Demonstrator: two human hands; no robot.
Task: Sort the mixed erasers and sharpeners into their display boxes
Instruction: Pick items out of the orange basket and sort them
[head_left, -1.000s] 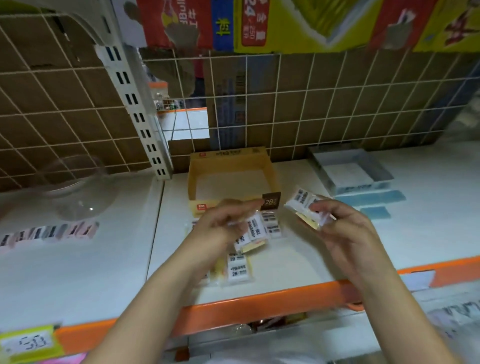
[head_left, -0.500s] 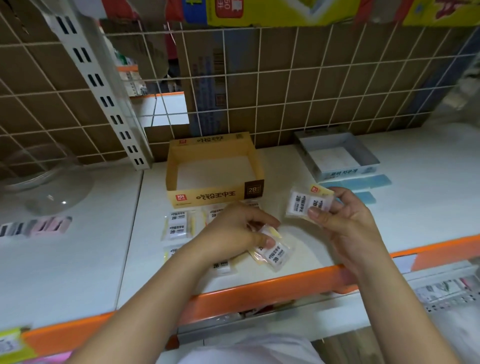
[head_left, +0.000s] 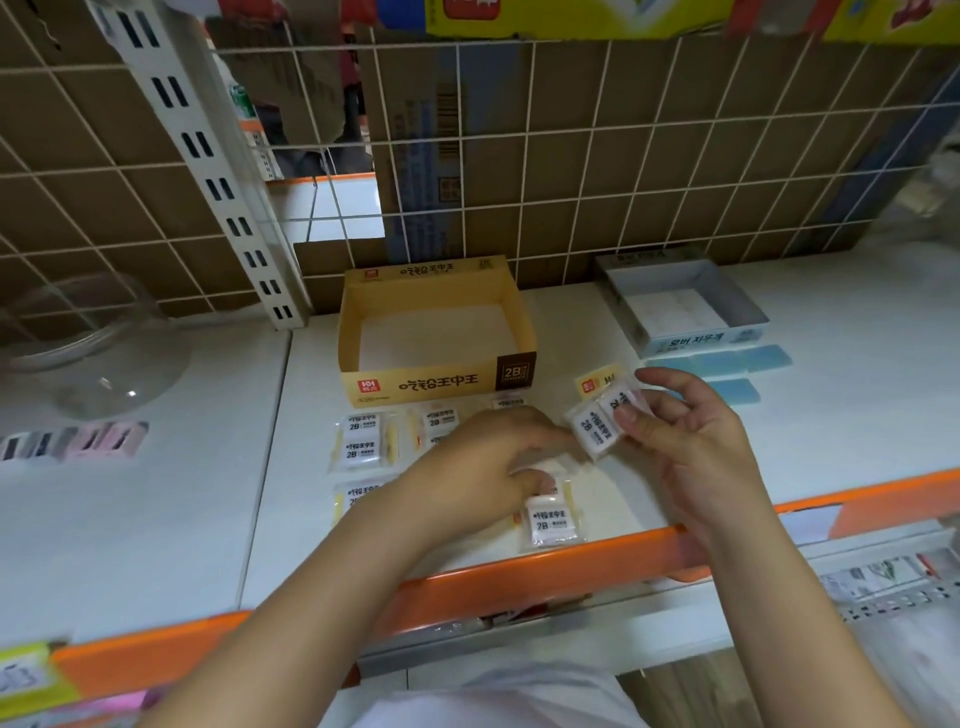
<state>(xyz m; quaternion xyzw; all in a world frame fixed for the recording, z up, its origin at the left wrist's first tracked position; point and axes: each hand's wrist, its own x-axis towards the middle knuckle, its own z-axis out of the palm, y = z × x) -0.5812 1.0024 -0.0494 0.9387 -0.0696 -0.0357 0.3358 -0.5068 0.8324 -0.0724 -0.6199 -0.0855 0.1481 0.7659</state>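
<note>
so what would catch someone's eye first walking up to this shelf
Probably the two hands at the middle of the white shelf: the right hand pinches a wrapped 2B eraser pack, while the left hand reaches onto more packs spread on the shelf, one eraser pack by the orange edge. Just behind them stands the empty yellow display box, with a grey tray to its right.

A single head-worn wide-angle camera is looking forward and steeply down onto a white shelf (head_left: 779, 415), sitting close above both hands (head_left: 483, 462). It is facing the wire grid backing (head_left: 571, 182), and its edges are bending straight lines. No second view is sharing the scene.
</note>
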